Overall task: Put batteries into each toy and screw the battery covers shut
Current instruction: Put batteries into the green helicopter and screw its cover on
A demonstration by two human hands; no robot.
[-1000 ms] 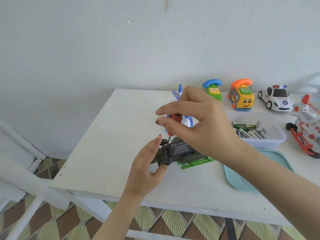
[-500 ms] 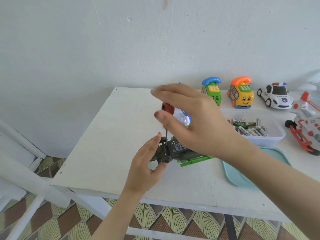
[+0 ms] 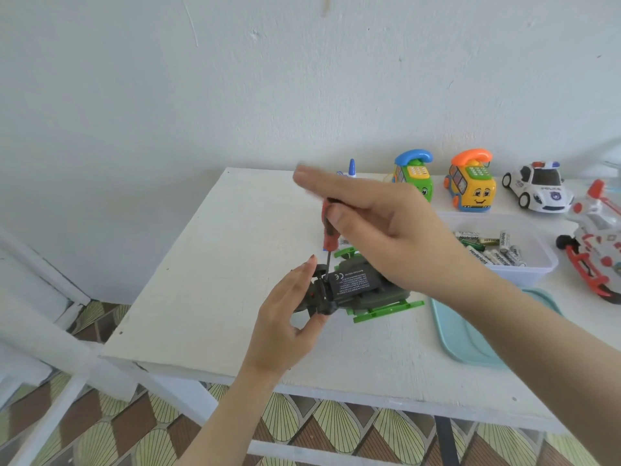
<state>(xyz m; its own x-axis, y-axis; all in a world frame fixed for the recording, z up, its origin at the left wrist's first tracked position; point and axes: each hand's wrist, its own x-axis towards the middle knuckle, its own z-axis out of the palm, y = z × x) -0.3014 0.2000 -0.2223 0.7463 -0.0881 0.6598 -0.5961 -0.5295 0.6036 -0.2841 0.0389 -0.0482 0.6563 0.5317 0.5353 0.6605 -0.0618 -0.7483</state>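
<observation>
A dark green toy helicopter [image 3: 363,290] with bright green skids lies upside down near the middle of the white table [image 3: 208,264], its black battery cover facing up. My left hand [image 3: 289,317] grips its nose end from the left. My right hand [image 3: 379,230] pinches a red-handled screwdriver [image 3: 327,230] between thumb and fingers, held upright with the tip at the cover's left end. A clear tub [image 3: 524,270] holding several batteries [image 3: 487,247] stands to the right.
Along the wall stand a green toy phone-car [image 3: 415,176], a yellow toy phone-car [image 3: 472,183] and a white police car [image 3: 537,190]. A red-and-white toy helicopter [image 3: 594,243] sits at the far right. A teal lid [image 3: 470,334] lies near the front edge. A blue-and-white toy [image 3: 351,169] is partly hidden behind my hand.
My right hand's fingers have shifted round the screwdriver handle, turning it, while the tip stays at the cover. My left hand keeps its hold on the helicopter.
</observation>
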